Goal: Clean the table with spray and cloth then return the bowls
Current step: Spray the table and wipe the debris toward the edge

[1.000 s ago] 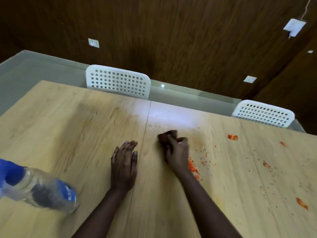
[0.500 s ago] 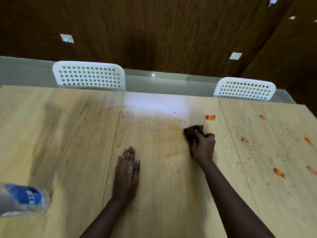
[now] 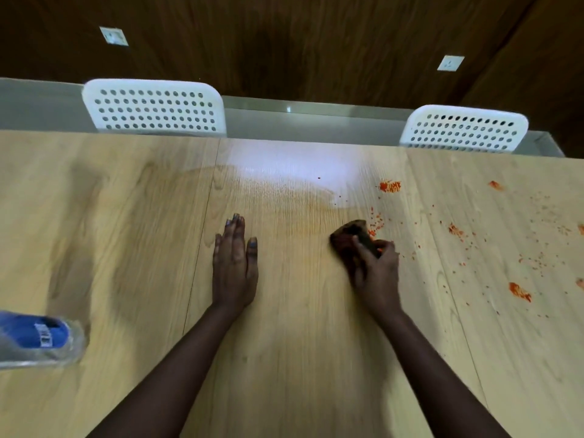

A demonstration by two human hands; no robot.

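My right hand (image 3: 376, 270) presses a dark brown cloth (image 3: 349, 235) onto the light wooden table (image 3: 132, 248), right of centre. Orange-red crumbs and smears (image 3: 390, 186) lie just beyond and to the right of the cloth, scattered toward the right edge. My left hand (image 3: 234, 267) rests flat on the table with fingers together, holding nothing. A clear spray bottle with a blue label (image 3: 34, 339) lies at the left edge, partly cut off. A damp, faintly orange patch (image 3: 284, 197) spreads ahead of both hands. No bowls are in view.
Two white perforated chair backs (image 3: 155, 107) (image 3: 463, 129) stand at the table's far side. Behind them runs a grey ledge and a dark wood-panelled wall. A seam (image 3: 202, 235) in the tabletop passes just left of my left hand.
My right hand with the cloth has drawn back toward me from the far orange patch. The left hand stays flat in place. The bottle has stayed at the left edge.
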